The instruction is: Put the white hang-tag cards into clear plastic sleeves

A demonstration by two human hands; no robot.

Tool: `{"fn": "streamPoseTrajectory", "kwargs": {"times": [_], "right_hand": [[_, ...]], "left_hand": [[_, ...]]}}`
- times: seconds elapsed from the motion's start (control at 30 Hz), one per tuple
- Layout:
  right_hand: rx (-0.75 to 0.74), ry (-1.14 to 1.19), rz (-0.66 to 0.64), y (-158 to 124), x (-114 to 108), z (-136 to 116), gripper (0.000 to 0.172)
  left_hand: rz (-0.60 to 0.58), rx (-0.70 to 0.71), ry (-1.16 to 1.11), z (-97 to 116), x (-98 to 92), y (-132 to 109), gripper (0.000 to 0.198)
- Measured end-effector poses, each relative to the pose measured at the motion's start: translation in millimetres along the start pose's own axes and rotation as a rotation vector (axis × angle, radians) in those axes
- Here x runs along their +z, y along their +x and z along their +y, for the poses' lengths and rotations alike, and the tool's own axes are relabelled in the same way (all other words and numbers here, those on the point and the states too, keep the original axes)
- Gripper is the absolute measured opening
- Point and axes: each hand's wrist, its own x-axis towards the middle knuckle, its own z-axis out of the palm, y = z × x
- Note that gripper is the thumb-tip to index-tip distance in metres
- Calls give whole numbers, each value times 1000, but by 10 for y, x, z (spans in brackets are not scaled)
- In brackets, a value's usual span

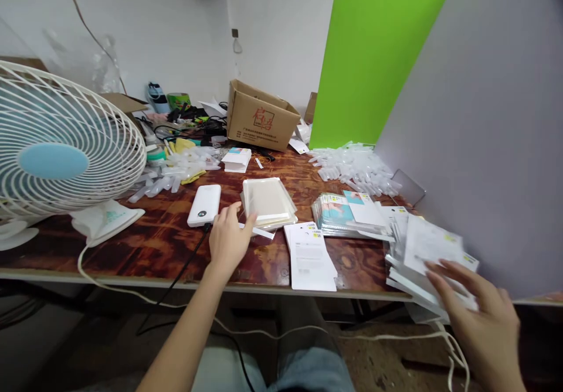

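My left hand is spread above the table, thumb and forefinger apart, holding nothing. It is beside a stack of clear plastic sleeves, and a thin white strip lies by the thumb. To its left rests a white power bank with a black cable plugged in. At the far right my right hand lies over a pile of bagged white cards. Its thumb and fingers are apart on the top packet; the undersides of the fingertips are hidden. Loose printed white cards lie between the hands.
Bagged cards with blue pictures are stacked right of centre. Small translucent plastic pieces are heaped behind them. A fan stands left, a cardboard box at the back. Green and grey panels border the right side.
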Motion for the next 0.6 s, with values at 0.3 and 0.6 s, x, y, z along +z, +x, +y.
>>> {"fn": "streamPoseTrajectory", "kwargs": {"times": [0.3, 0.6], "right_hand": [[-537, -89, -453, -286, 630, -861, 53], [-540, 90, -194, -494, 883, -1030, 36]], "left_hand": [[4, -180, 17, -93, -23, 276, 44], [-226, -349, -642, 60, -382, -30, 26]]}}
